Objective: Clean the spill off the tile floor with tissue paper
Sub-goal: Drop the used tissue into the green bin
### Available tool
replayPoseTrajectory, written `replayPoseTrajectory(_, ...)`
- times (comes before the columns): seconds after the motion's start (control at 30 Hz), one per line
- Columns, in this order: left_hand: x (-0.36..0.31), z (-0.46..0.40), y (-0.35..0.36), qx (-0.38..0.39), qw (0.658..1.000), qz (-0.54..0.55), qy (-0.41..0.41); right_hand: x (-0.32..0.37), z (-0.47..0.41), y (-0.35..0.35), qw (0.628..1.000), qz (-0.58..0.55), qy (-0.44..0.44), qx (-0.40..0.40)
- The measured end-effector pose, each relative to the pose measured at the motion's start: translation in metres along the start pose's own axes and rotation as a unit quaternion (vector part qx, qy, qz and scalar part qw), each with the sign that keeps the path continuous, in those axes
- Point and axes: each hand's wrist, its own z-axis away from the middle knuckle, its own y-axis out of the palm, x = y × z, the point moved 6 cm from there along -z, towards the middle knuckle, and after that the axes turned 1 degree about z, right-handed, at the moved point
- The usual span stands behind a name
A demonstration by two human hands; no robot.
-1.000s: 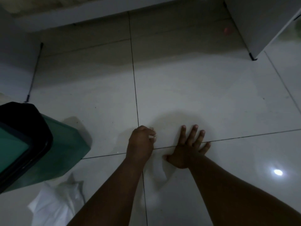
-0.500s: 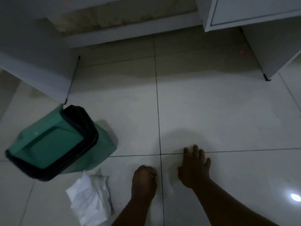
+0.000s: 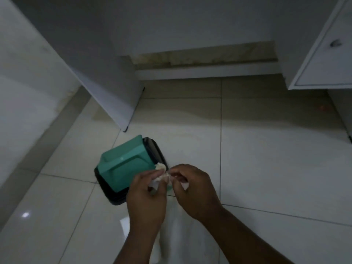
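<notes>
Both hands are raised above the pale tile floor (image 3: 266, 159), close together in the lower middle of the view. My left hand (image 3: 146, 199) and my right hand (image 3: 194, 189) each pinch a small crumpled wad of tissue paper (image 3: 161, 173) between them. The wad looks off-white and scrunched. A further bit of white tissue shows under the right hand's fingers. The hands hover just in front of a green bin. No spill can be made out on the dim tiles.
A green bin with a black rim (image 3: 125, 166) stands on the floor just behind the hands. White cabinet panels (image 3: 106, 88) rise at the left and a cabinet door (image 3: 323, 60) at the right. A pale cloth or paper (image 3: 182, 237) lies below the wrists.
Both hands have lifted off the floor and come together on the tissue wad. The view has risen and pulled back, showing the bin in the middle.
</notes>
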Motion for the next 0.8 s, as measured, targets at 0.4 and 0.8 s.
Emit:
replayPoseTrajectory(0.4,0.063,-0.055,-0.029,0.177,0.954,-0.239,0.033,0.025,-0.027,0.132,0.868,0.352,0.1,0.336)
replayPoseTrajectory(0.8,0.049,-0.044,-0.051,0.15,0.97,-0.187,0.042,0.05,-0.013,0.111,0.908,0.3,0.096,0.278)
